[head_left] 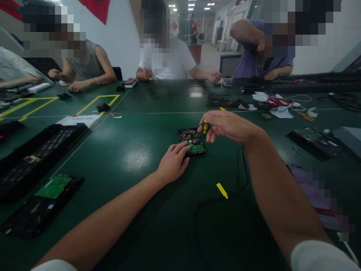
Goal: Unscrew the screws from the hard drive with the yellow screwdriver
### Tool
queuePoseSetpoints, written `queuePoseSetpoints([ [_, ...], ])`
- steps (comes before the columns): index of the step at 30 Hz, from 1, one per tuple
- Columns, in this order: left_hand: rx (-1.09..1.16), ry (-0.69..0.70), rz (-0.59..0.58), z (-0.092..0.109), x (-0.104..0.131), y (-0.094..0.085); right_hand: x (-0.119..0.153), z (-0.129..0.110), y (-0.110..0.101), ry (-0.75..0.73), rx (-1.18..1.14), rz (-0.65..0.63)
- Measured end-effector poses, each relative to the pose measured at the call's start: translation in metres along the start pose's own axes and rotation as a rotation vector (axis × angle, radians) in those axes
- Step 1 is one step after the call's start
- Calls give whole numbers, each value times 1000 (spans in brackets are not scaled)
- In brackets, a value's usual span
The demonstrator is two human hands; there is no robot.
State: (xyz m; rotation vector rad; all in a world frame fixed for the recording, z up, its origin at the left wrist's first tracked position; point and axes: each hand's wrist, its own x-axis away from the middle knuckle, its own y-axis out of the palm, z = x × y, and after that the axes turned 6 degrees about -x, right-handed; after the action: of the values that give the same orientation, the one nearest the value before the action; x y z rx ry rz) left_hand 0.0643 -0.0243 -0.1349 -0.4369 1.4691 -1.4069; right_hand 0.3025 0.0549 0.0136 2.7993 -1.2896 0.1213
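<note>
A hard drive with a green circuit board lies on the dark green table in front of me. My left hand rests on its lower left corner, fingers apart over the board's edge. Above the drive's right side, my right hand is closed round a yellow and black screwdriver, held upright between thumb and fingers. The tool's tip is too dim to make out. A yellow tag sits on a black cable to the right, nearer to me.
Black casing and another board unit lie at left. A drive unit is at right, with scissors and cables behind. People sit across the table. The black cable runs under my right forearm.
</note>
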Motion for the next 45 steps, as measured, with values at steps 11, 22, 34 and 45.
queuePoseSetpoints([
  [11, -19, 4, -1, 0, 0, 1, -3, -2, -4, -197, 428, 157],
  [22, -12, -1, -1, -1, 0, 1, -6, 0, -1, -133, 308, 195],
  [34, -10, 2, 1, -1, 0, 1, -1, 1, -4, -115, 173, -36],
  [45, -25, 7, -1, 0, 0, 0, 1, -6, -2, -224, 463, 170],
])
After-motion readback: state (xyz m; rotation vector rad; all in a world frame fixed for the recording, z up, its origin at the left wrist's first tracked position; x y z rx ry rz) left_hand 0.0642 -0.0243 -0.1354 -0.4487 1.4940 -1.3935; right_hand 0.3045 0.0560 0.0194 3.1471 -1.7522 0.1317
